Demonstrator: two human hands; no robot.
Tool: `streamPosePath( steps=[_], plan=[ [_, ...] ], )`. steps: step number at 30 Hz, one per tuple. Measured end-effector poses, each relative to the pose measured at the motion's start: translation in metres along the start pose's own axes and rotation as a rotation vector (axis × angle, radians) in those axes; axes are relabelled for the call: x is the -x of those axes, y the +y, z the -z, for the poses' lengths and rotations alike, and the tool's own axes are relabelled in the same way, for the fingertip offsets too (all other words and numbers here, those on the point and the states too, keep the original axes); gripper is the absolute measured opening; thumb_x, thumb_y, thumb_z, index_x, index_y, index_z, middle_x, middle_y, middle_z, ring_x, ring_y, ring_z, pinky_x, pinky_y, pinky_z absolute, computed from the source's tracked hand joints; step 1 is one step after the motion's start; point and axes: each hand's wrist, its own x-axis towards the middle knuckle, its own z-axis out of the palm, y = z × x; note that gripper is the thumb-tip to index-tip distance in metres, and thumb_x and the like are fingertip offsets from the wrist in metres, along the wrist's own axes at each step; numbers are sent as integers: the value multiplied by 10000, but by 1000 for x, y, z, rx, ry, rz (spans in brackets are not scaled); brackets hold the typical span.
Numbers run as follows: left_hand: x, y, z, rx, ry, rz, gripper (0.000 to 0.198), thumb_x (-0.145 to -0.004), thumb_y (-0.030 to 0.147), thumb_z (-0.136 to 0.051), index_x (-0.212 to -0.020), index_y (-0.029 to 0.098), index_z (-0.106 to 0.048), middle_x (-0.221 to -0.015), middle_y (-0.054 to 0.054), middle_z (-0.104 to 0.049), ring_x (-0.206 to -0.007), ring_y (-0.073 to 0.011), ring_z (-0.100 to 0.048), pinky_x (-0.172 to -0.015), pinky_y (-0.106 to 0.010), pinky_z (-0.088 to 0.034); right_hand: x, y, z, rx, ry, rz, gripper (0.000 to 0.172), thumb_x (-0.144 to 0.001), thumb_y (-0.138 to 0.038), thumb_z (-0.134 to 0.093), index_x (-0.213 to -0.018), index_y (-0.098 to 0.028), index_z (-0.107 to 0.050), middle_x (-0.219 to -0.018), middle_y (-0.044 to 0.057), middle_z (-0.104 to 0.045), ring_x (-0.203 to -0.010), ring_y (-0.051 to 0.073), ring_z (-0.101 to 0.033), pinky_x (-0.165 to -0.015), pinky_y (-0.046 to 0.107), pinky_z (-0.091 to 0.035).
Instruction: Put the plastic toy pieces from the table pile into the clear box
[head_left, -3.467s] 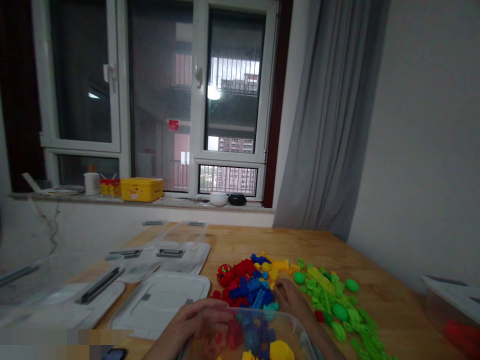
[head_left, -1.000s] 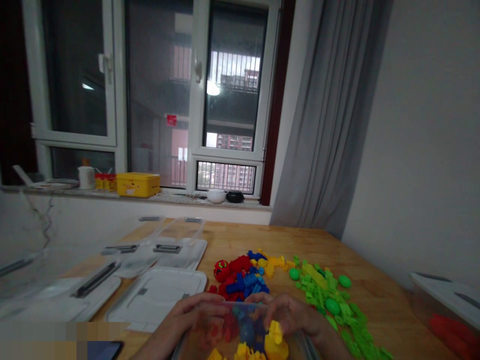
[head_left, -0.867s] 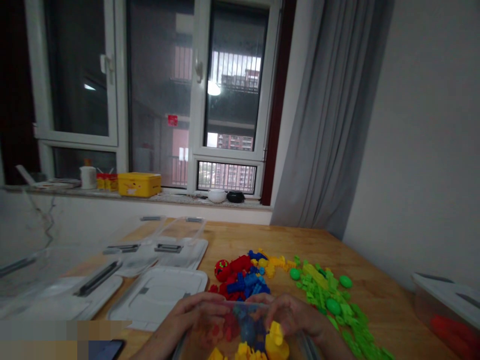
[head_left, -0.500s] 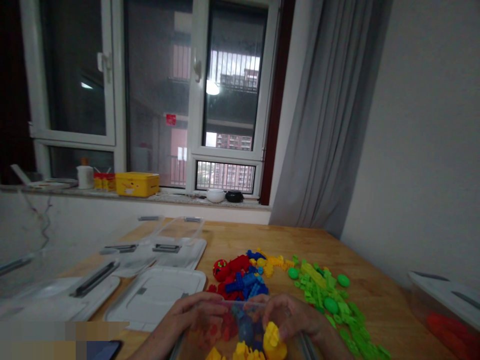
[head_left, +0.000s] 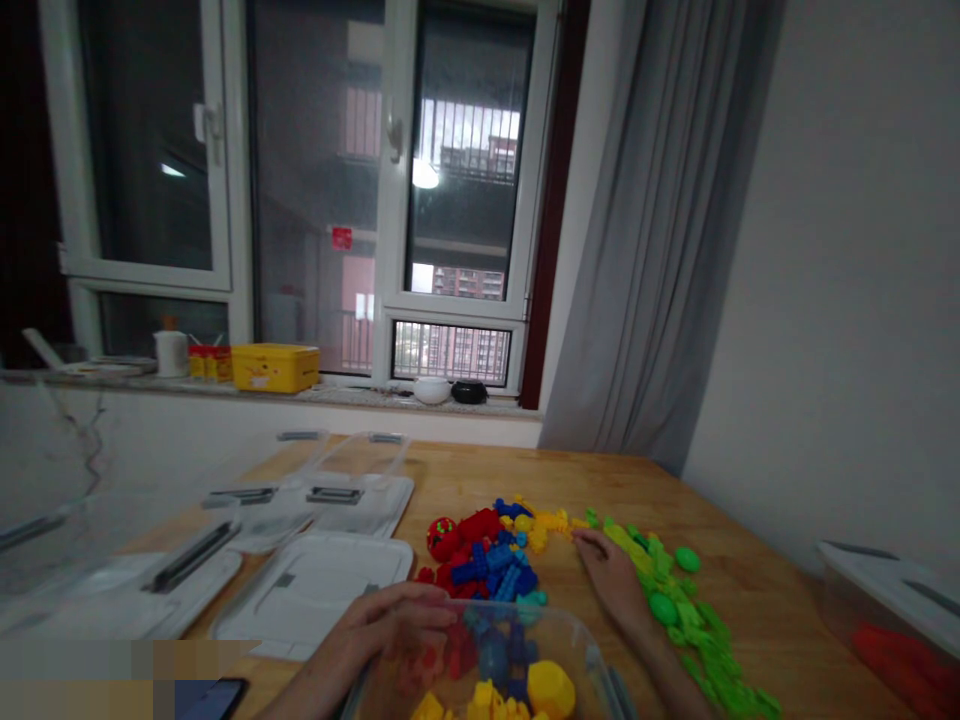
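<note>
A clear plastic box [head_left: 585, 640] with yellow toy pieces [head_left: 487, 703] and a rounded yellow piece [head_left: 551, 688] inside stands at the bottom centre. My left hand [head_left: 397, 615] is closed over the box's left far rim. Beyond the box, my right hand [head_left: 604, 565] reaches over the table, its fingertips at the yellow pieces [head_left: 553, 525]; whether it pinches one is too small to tell. Red pieces [head_left: 469, 535] and blue pieces [head_left: 502, 568] lie behind the box. Green pieces [head_left: 690, 615] spread to the right of my right hand.
White lids [head_left: 322, 590] and clear boxes with grey clips lie at the left of the wooden table [head_left: 480, 465]. A lidded box [head_left: 892, 610] with red contents is at the right edge. A phone [head_left: 214, 698] lies bottom left. A yellow box [head_left: 275, 368] sits on the windowsill.
My right hand has let go of a yellow piece, now lying in the box, and moved forward and right to the yellow pieces. My left hand has stayed on the rim.
</note>
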Motion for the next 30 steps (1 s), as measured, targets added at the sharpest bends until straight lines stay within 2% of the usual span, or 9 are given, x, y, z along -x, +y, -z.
streamPosePath(
  steps=[2, 6, 9, 12, 16, 21, 26, 28, 30],
  plan=[
    [0, -4, 1, 20, -12, -9, 322, -793, 234, -538, -991, 246, -791, -1168, -53, -769, -1168, -345, -619, -1113, -505, -350, -1, 14, -2, 162, -1, 137, 274, -823, -362, -540, -942, -189, -715, -1031, 114, -712, -980, 267, -647, -912, 389, -493],
    [0, -15, 3, 192, -19, 40, 342, -796, 239, -552, -1073, 248, -753, -1136, -65, -782, -1118, -349, -659, -1050, -523, -418, 7, 34, -20, 308, -138, 304, 304, -871, -280, -463, -1067, -190, -676, -1131, 112, -678, -1096, 242, -611, -1008, 389, -454],
    [-1, -21, 5, 119, 34, 31, 323, -781, 253, -582, -1051, 248, -760, -1136, -70, -782, -1140, -356, -643, -1081, -530, -380, 10, 43, -34, 360, -181, 317, 338, -891, -282, -452, -1152, -184, -644, -1205, 118, -654, -1150, 242, -587, -1032, 393, -442],
    [-3, -21, 7, 65, 26, -7, 326, -800, 263, -548, -1042, 256, -768, -1170, -66, -768, -1144, -349, -639, -1091, -519, -370, 10, 49, -40, 383, -201, 326, 345, -884, -288, -473, -1169, -186, -638, -1194, 113, -661, -1144, 250, -589, -1030, 397, -446],
    [-2, -10, 4, -7, 5, -16, 310, -785, 239, -548, -966, 272, -798, -1184, -39, -760, -1149, -339, -626, -1088, -484, -382, 7, 56, -41, 399, -222, 344, 335, -864, -257, -478, -1149, -186, -640, -1157, 108, -669, -1111, 249, -600, -1009, 395, -460],
    [2, 3, 1, -21, 17, 11, 315, -793, 254, -540, -977, 275, -795, -1178, -31, -759, -1140, -329, -623, -1095, -478, -372, 7, 57, -43, 425, -252, 355, 315, -855, -240, -491, -1118, -175, -652, -1128, 117, -668, -1082, 247, -605, -992, 378, -466],
    [-1, -4, 2, 47, 9, 12, 312, -770, 244, -565, -987, 258, -790, -1158, -47, -770, -1115, -328, -643, -1084, -486, -383, 13, 38, -40, 385, -192, 382, 308, -886, -258, -446, -1102, -195, -657, -1117, 103, -665, -1069, 237, -613, -970, 362, -484],
    [-2, -10, 3, 161, 1, 37, 319, -758, 277, -588, -1013, 254, -778, -1096, -66, -795, -1072, -349, -670, -1040, -526, -422, 5, 28, -30, 392, -106, 378, 328, -909, -278, -404, -1113, -197, -648, -1150, 101, -655, -1104, 225, -599, -1000, 355, -465],
    [-3, -15, 4, 201, 16, 59, 319, -754, 312, -603, -1017, 252, -772, -1061, -75, -807, -1066, -364, -675, -1028, -542, -429, -14, 23, -10, 455, 23, 328, 362, -923, -310, -365, -1125, -184, -637, -1176, 109, -647, -1132, 218, -583, -1029, 352, -442]
  ],
)
